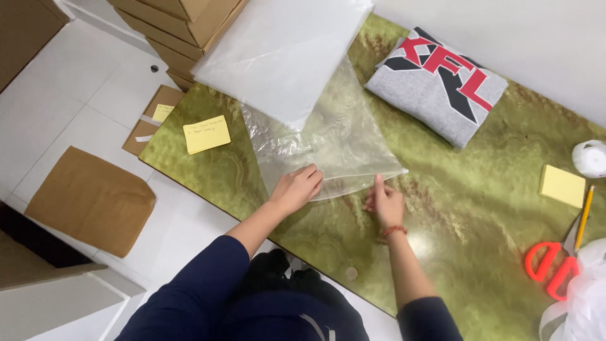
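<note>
- Fingers (pixel 311 173) of the left hand (pixel 295 188) curl over the near edge of a clear plastic bag (pixel 328 142) at the centre of the frame, pinching the film
- Right hand (pixel 385 203), just right of centre, presses its index finger up against the same edge of the bag; the other fingers are loosely bent, and I cannot tell whether they grip the film
- The bag lies flat on the green marbled table (pixel 480 208), wrinkled, and looks empty
- A stack of further clear bags (pixel 281 50) overlaps its far end at top centre, also with nothing inside
- A folded grey sweatshirt (pixel 439 85) with a red and black print sits at the upper right, apart from the bag
- Yellow note (pixel 206 134) lies left of the bag; a yellow note pad (pixel 562 185), a pencil (pixel 584 218) and orange scissors (pixel 552 268) lie along the right edge
- Closed cardboard boxes (pixel 183 25) are stacked at the upper left, beyond the table
</note>
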